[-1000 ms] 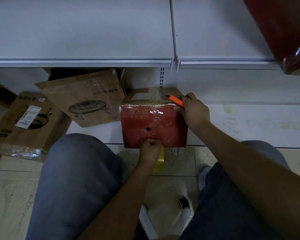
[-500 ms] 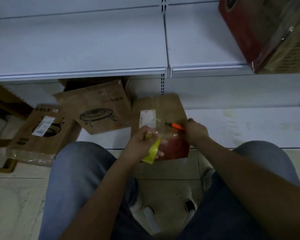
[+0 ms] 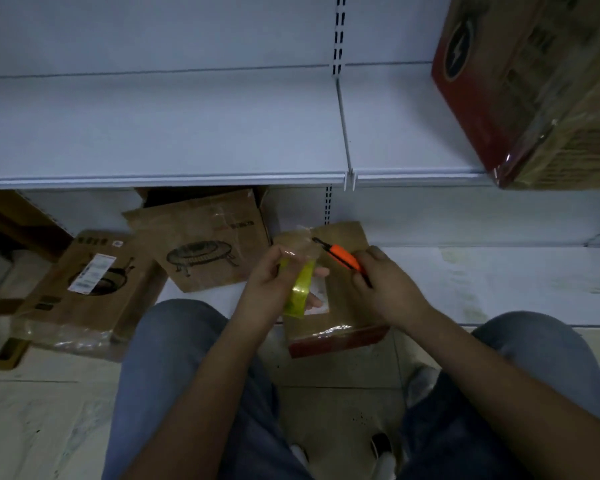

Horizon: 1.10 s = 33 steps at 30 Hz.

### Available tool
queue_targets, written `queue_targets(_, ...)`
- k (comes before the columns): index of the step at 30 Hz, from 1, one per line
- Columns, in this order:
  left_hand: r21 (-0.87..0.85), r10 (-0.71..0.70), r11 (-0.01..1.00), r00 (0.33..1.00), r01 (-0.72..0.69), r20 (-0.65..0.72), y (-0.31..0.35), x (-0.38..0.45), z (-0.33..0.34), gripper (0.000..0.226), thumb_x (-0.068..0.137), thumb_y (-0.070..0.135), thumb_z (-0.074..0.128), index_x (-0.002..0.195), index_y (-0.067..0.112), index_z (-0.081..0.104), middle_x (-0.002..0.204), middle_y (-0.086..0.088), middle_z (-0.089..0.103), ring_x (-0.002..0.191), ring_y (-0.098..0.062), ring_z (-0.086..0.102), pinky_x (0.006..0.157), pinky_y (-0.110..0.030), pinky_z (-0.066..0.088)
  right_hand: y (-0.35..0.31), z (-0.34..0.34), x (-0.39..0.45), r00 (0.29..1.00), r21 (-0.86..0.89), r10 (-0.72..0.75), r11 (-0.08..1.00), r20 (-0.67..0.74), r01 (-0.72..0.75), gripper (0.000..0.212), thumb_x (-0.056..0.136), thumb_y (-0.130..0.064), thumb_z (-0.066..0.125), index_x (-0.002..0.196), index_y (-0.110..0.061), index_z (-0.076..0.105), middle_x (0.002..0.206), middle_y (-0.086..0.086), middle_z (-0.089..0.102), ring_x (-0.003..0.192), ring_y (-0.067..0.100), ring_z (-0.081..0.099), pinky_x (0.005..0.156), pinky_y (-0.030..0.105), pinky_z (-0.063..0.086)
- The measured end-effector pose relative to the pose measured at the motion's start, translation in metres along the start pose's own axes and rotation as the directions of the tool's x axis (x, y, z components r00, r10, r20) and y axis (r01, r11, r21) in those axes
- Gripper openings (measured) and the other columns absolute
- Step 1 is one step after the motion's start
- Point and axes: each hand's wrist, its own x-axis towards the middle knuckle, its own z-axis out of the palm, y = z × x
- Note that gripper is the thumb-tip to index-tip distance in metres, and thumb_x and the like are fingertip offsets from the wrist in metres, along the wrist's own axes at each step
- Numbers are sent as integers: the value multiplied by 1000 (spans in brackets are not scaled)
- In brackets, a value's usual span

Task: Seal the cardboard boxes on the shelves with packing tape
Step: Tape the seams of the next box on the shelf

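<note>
Box [image 3: 343, 299], brown top, red front, at the bottom shelf's [image 3: 499, 282] front edge, between the knees. Left hand [image 3: 271, 289] grips a yellow tape roll [image 3: 298, 289] over the box. Right hand [image 3: 385, 289] grips an orange knife [image 3: 343, 256], blade toward the pulled tape strip. Hands near, not touching.

1. Lower shelf [image 3: 499, 282], white, low to the floor; carries three cardboard boxes.
2. Small box [image 3: 343, 303], brown top, red front, sits at the shelf's front edge; glossy tape across its top.
3. Box with grill drawing [image 3: 205, 244] leans tilted just left of it, further back.
4. Labelled box [image 3: 90, 285] lies far left, tilted, clear wrap at its near edge.
5. Upper shelf [image 3: 174, 133], white; red-and-brown box [image 3: 534, 88] at its right end.
6. Tiled floor [image 3: 42, 427] below, pale, speckled.
</note>
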Motion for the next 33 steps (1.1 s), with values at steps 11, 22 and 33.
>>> queue_targets(11, 25, 314, 949, 949, -313, -20, 75, -26, -12, 28, 101, 23, 48, 107, -4, 53, 97, -16, 75, 63, -24, 68, 52, -31, 55, -67, -136, 18, 823, -465, -315, 882, -472, 71, 59, 93, -18, 66, 146, -7, 43, 116, 22, 55, 88, 36, 60, 69, 42, 53)
queue_targets(22, -50, 297, 953, 954, -299, -49, 92, -16, 10, 16, 104, 18, 48, 99, 2, 49, 94, -14, 76, 56, -18, 68, 47, -25, 51, -125, -140, 46, 929, 197, -231, 936, -289, 293, 51, 94, -54, 53, 136, -26, 54, 117, -9, 62, 108, 6, 55, 90, 18, 45)
queue_targets(33, 30, 224, 975, 966, -222, -131, 84, 2, 2, 17, 104, 24, 51, 111, 9, 56, 96, -8, 76, 59, -25, 68, 52, -28, 55, -145, -119, 72, 988, 567, -49, 814, -147, 125, 4, 86, -16, 74, 86, -13, 75, 82, 3, 74, 76, 9, 67, 78, 32, 56)
